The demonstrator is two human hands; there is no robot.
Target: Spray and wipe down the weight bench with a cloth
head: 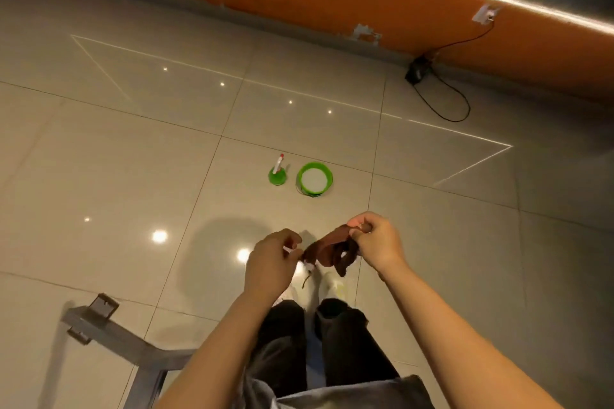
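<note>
Both your hands pinch the cloth [327,251]: left hand [270,264] at one end, right hand [377,241] at the other, over the floor. It's limp and light; grip the corners to spread it.

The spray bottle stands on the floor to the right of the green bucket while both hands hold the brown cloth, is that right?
Not quite. The head view shows the spray bottle standing on the floor to the left of the green bucket, not the right. The rest holds: the left hand and right hand both hold the brown cloth.
</note>
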